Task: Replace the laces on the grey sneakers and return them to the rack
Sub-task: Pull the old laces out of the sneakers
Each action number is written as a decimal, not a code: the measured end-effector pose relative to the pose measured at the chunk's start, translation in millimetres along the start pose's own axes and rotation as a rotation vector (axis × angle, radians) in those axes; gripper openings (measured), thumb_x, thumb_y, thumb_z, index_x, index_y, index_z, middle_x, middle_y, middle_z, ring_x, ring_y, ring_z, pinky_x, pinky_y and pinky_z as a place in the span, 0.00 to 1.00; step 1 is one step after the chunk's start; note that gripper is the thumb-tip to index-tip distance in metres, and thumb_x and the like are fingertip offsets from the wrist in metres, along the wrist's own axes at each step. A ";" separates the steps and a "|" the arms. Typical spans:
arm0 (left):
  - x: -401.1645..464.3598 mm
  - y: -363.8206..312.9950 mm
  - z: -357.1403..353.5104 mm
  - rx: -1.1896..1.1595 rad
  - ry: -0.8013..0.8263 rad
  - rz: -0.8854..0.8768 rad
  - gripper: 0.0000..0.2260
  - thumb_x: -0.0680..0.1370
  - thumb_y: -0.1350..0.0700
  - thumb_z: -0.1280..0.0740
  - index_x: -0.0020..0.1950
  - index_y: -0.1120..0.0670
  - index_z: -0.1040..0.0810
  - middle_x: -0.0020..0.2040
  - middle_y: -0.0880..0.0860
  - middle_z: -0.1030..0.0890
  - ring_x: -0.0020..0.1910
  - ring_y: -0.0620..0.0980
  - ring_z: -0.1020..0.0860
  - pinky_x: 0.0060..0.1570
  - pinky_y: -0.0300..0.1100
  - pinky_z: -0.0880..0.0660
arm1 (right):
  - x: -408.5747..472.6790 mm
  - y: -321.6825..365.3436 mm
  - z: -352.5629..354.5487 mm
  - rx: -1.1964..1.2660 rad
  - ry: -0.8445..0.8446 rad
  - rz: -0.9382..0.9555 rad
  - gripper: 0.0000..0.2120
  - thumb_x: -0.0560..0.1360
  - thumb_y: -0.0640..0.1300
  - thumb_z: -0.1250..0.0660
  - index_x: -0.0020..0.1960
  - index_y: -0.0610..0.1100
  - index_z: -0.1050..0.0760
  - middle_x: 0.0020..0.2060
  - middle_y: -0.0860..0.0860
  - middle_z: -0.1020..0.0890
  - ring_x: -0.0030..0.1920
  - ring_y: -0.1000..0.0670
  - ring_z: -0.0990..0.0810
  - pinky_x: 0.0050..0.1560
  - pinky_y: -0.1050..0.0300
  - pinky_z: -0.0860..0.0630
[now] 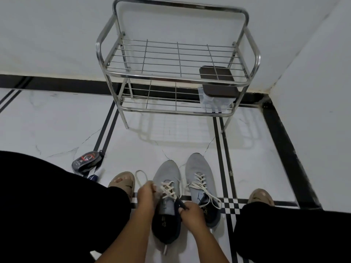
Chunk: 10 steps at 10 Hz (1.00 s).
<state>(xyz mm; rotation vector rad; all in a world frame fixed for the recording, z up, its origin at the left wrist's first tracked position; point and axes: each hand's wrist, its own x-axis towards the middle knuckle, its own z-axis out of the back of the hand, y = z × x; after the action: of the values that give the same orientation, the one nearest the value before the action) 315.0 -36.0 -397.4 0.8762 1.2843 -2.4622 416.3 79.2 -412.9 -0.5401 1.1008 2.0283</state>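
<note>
Left hand [146, 192] pinched the white lace [141, 177] taut at lower centre; right hand [190, 211] gripped the sneaker [167, 188] tongue, steadying it for lacing.

Two sneakers on the floor in front of the rack

The rack [176, 73] stands against the wall, near the corner of the room, and all else lies on the near side of it. A box [218, 81] sits on the rack's lower shelf at its right end. Well in front of the rack, the left sneaker [167, 173] and the right sneaker [199, 168] stand side by side on the floor, toes toward the rack. The left hand [146, 194] is at the left sneaker's left side, on its lace [141, 176]; the right hand [191, 211] is between the two sneakers, at the left one's tongue. A small case [86, 160] lies on the floor far left of the sneakers.
</note>
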 end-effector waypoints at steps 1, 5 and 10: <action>19.6 -2.9 6.2 -0.209 0.102 0.218 0.20 0.80 0.47 0.41 0.34 0.57 0.27 0.25 0.52 0.27 0.28 0.52 0.26 0.33 0.41 0.31 | -1.4 3.4 1.1 -0.010 0.027 0.015 0.06 0.76 0.43 0.36 0.45 0.45 0.20 0.45 0.45 0.19 0.48 0.46 0.21 0.49 0.56 0.24; 9.2 -2.8 13.6 -1.285 -0.023 0.479 0.13 0.82 0.60 0.48 0.38 0.56 0.31 0.31 0.53 0.25 0.30 0.48 0.26 0.40 0.43 0.27 | 1.3 3.3 6.9 -0.067 -0.017 -0.038 0.17 0.79 0.44 0.38 0.31 0.48 0.35 0.34 0.51 0.26 0.42 0.49 0.26 0.43 0.59 0.31; 26.4 0.4 13.1 -0.294 -0.195 0.219 0.15 0.82 0.54 0.43 0.57 0.63 0.24 0.45 0.64 0.22 0.34 0.54 0.28 0.39 0.45 0.30 | -0.4 1.4 10.5 -0.094 -0.004 -0.066 0.17 0.78 0.45 0.38 0.31 0.49 0.36 0.30 0.54 0.30 0.42 0.49 0.26 0.42 0.60 0.33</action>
<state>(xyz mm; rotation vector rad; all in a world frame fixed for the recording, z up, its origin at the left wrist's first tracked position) 288.9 -45.0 -407.8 0.6459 1.3551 -2.0664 415.4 87.4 -406.2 -0.6124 0.9761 2.0300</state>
